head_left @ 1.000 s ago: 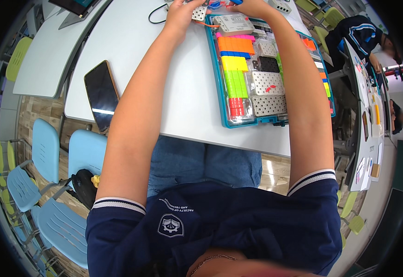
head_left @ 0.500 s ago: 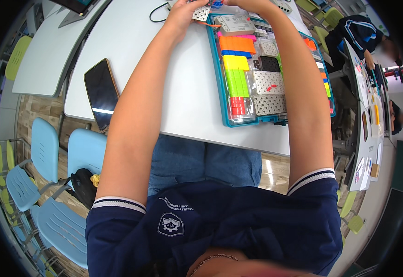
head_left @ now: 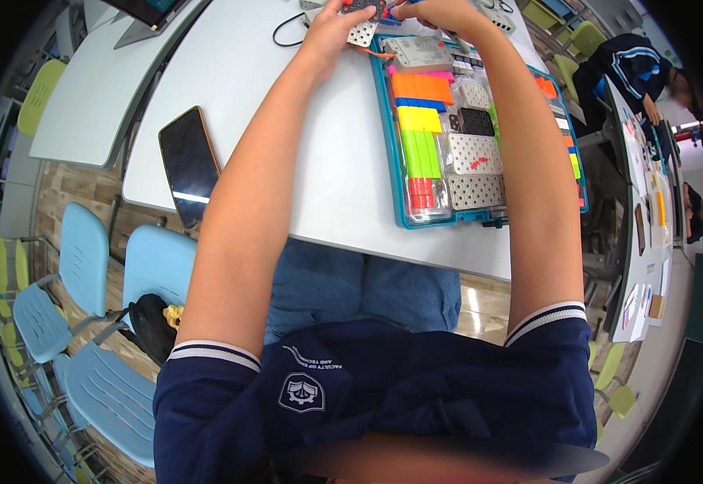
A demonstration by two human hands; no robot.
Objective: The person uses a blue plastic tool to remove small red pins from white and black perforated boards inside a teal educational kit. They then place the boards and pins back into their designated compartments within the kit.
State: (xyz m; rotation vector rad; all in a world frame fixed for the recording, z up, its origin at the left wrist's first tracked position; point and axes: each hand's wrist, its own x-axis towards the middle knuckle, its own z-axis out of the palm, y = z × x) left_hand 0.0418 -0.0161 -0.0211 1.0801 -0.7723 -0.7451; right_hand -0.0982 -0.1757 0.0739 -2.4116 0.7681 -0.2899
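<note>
At the far side of the table, my left hand point(head_left: 332, 29) is closed on a grey perforated building plate point(head_left: 363, 32) that has a dark part on top and a bit of red beside it. My right hand point(head_left: 440, 16) is close by on the right, its fingers curled by small blue pieces point(head_left: 389, 16). What lies between those fingertips is too small and too near the frame's edge to make out. Below both hands stands a teal case point(head_left: 393, 173) of building parts. A grey box-shaped module point(head_left: 418, 53) with an orange cable rests on its upper end.
A phone point(head_left: 187, 165) lies on the white table point(head_left: 327, 194) left of my left forearm. A black cable point(head_left: 280, 32) curls at the far edge. Blue chairs point(head_left: 85, 258) stand at the left. Another person point(head_left: 634, 68) bends over a cluttered table at the right.
My two hands have moved slightly apart, showing more of the plate and its dark part. The whole view has shifted a little, with the table and case now lower and further right.
</note>
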